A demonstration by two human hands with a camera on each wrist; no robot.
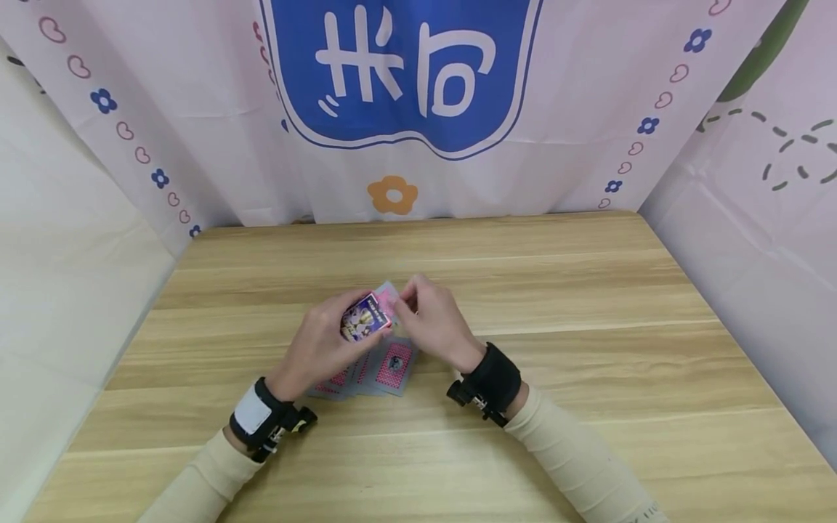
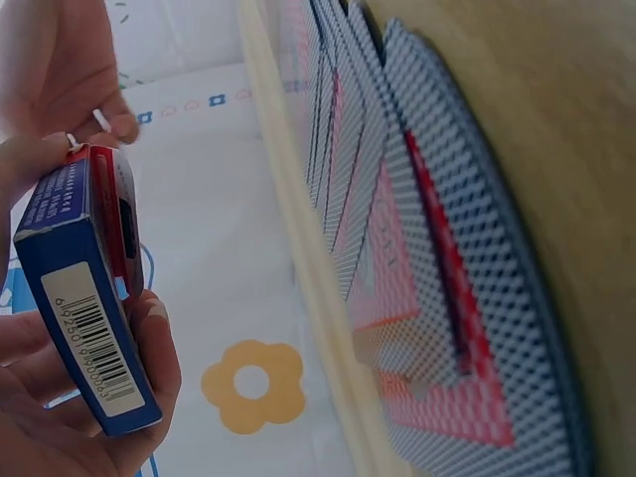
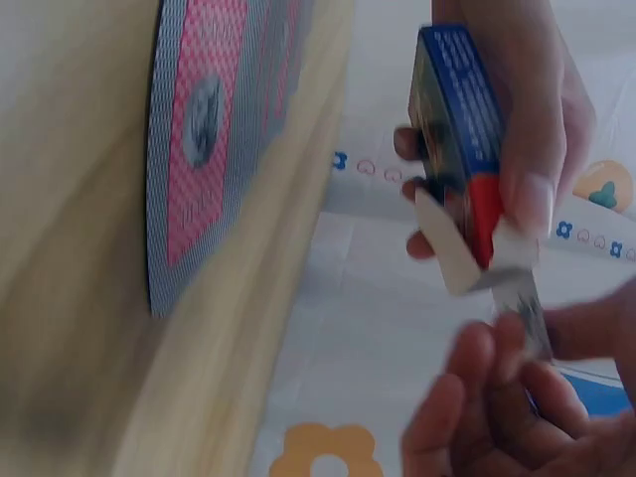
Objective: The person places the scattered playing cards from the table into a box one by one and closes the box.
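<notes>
My left hand (image 1: 322, 338) grips a small card box (image 1: 363, 318), dark blue with a printed picture and a red end. Its barcode end (image 2: 91, 348) shows in the left wrist view. In the right wrist view a white flap (image 3: 447, 243) stands folded out at the box's open end. There my right hand (image 1: 439, 319) pinches a playing card (image 3: 527, 316) between thumb and finger, partly out of the box. How many cards are inside is hidden. Below both hands, several playing cards (image 1: 395, 365) lie overlapping, pink patterned backs up, partly covered by the left hand.
The cards lie on a wood-grain table (image 1: 588, 378). A white cloth (image 1: 216, 145) with a blue emblem and an orange flower (image 1: 392, 195) hangs behind the table's far edge. Pale cloth sides (image 1: 72, 254) flank it. Each wrist wears a black strap (image 1: 495, 378) with a small camera.
</notes>
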